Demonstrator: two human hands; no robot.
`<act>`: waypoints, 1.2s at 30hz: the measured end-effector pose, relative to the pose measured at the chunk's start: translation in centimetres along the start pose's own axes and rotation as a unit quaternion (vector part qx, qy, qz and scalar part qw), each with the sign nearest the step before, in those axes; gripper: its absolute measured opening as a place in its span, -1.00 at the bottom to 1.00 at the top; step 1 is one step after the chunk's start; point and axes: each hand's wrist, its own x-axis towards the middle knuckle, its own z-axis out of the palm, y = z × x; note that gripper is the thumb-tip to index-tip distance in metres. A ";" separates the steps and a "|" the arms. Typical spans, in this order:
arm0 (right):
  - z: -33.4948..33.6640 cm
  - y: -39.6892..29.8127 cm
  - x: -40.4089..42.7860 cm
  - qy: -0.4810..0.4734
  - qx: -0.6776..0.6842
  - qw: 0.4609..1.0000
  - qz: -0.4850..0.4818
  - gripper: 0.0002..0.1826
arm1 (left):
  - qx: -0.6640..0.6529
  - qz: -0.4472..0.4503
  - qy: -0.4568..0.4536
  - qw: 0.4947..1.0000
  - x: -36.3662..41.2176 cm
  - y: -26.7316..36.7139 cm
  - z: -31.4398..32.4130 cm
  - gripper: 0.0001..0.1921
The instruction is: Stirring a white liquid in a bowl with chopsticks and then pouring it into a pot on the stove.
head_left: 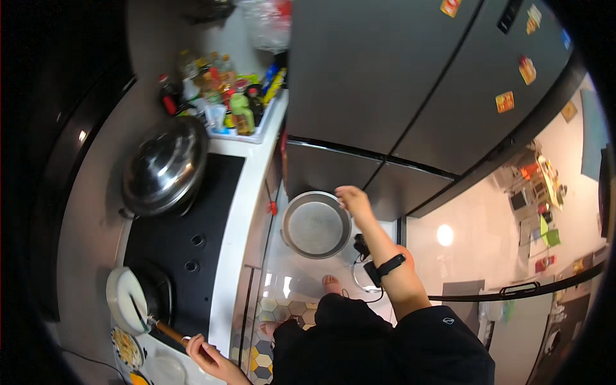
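Observation:
My left hand (209, 358) is at the end of a brown handle (171, 332), its fingers curled around it. The handle belongs to a white-sided pan (127, 296) over the near burner of a black cooktop (219, 211). A dark, slim utensil (137, 308) lies in the pan. My right hand (353, 201) is reached out with loosely bent fingers, and nothing shows in it. Below it in the view is the rim of a round metal basin (316, 227), with nothing seen inside; whether the fingers touch it I cannot tell.
A large lidded metal wok (166, 166) occupies the far burner. Sauce bottles crowd a white tray (245, 138) beyond it. A plate of food (126, 346) lies beside the pan. The dark refrigerator (346, 82) stands ahead. A cable (375, 301) hangs near my right arm.

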 end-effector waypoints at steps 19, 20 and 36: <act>-23.9 6.5 22.6 0.235 0.597 0.757 0.121 -0.73 | -0.061 0.029 -0.261 0.963 -1.7 19.0 17.1 -0.93; -23.6 6.8 22.8 0.240 0.575 0.771 0.127 -0.78 | -0.103 0.088 -0.320 0.938 -0.7 20.6 17.6 -0.94; -31.2 12.2 7.2 0.314 0.402 0.844 0.166 -0.90 | -0.698 -0.163 -0.572 0.398 1.6 42.5 17.0 -0.40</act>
